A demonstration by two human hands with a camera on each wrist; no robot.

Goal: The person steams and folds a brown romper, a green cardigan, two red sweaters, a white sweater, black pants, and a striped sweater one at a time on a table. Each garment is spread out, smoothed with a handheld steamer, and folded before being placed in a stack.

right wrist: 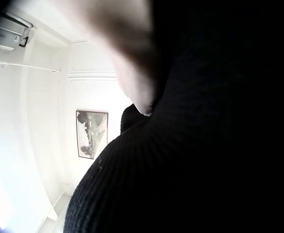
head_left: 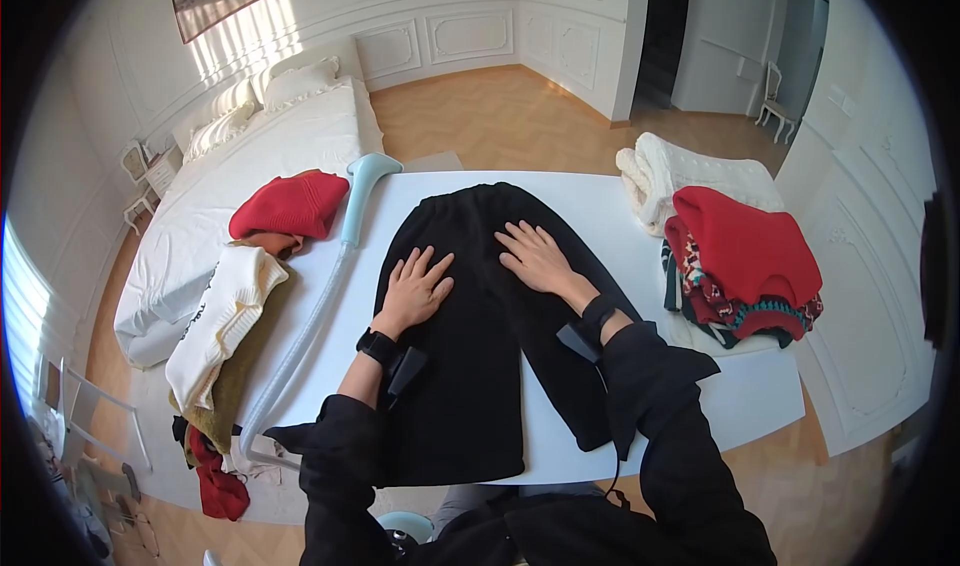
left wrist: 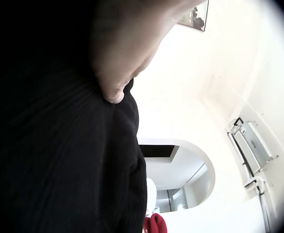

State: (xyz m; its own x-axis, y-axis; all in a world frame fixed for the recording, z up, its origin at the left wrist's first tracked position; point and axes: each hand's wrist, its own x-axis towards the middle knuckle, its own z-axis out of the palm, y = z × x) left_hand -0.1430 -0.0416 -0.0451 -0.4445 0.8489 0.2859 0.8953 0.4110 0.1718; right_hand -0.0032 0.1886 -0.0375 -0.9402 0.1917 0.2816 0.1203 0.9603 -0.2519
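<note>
Black trousers (head_left: 455,366) are spread mid-table (head_left: 660,406), waistband at the far edge, and I've got my 2 hands, left (head_left: 412,291) and right (head_left: 540,261), flat on them, fingers straight, gripping nothing. Clothes piles (head_left: 750,256) sit by the right edge.

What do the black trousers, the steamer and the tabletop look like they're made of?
Black trousers: probably a soft knit, matte; the wrist views show fine ribbing.
Steamer head: likely molded plastic, pale blue, smooth with a slight sheen.
Steamer hose: apparently flexible plastic, whitish.
Tabletop: smooth, white, probably laminate or painted board; no grain shows, so I can't tell which.
</note>
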